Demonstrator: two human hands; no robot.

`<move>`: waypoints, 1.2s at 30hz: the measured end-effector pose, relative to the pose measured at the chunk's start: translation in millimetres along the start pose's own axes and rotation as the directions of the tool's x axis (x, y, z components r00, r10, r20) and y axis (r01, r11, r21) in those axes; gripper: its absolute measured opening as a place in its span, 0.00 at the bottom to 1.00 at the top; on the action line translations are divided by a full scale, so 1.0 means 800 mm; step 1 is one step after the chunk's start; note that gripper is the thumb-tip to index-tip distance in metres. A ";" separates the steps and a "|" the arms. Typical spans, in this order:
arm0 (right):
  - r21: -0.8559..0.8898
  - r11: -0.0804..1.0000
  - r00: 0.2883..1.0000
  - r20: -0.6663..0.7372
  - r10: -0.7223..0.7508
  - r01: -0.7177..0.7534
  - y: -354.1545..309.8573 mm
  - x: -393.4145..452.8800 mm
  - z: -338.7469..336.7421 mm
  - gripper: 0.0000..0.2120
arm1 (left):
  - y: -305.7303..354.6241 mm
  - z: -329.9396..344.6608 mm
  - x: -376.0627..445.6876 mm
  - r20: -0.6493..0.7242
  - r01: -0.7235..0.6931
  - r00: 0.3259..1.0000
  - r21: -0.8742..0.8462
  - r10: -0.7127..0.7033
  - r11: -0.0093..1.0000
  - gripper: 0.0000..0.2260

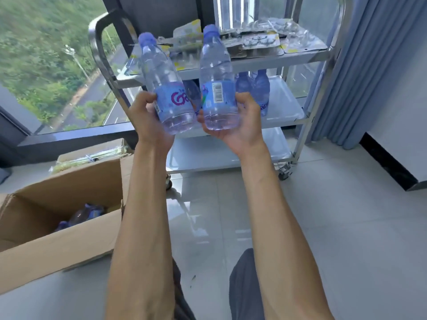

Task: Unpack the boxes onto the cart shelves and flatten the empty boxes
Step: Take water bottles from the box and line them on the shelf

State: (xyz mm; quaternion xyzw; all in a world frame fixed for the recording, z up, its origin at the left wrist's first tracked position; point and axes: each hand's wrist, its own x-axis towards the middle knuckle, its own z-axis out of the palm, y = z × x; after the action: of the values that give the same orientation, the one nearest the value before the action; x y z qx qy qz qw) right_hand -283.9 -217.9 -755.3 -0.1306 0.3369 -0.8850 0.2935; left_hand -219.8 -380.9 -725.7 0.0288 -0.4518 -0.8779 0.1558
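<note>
We hold two water bottles up in front of the cart (318, 72). Our left hand (147, 118) grips the left bottle (166, 88) low down. Our right hand (240, 121) grips the right bottle (217, 86) the same way. The left label shows pink letters, maybe "Ga". The right label shows a barcode. More bottles (253, 85) stand on the middle shelf. The open box (60, 236) on the floor has bottles (85, 214) inside. Flat packs (258, 42) lie on the top shelf.
</note>
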 end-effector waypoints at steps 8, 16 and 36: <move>-0.279 0.937 0.968 -0.068 -0.240 0.213 0.009 -0.080 0.000 0.24 | 0.000 -0.010 -0.061 0.147 -0.006 0.989 0.086 -0.007 0.996 0.24; -0.289 0.955 0.965 -0.222 -0.140 0.072 0.063 -0.171 -0.022 0.32 | -0.066 -0.020 -0.124 0.048 0.196 0.980 -0.085 -0.193 0.977 0.20; 0.088 0.995 0.968 -0.252 -0.022 0.045 0.103 -0.128 -0.033 0.18 | -0.118 -0.078 -0.104 0.195 0.273 0.948 -0.099 -0.250 0.957 0.18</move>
State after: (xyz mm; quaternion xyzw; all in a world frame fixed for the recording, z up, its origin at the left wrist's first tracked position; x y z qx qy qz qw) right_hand -178.7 -191.5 -833.9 -0.0097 0.3274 -0.9140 0.2394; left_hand -152.4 -353.8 -845.9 -0.0007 -0.4006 -0.9163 -0.0022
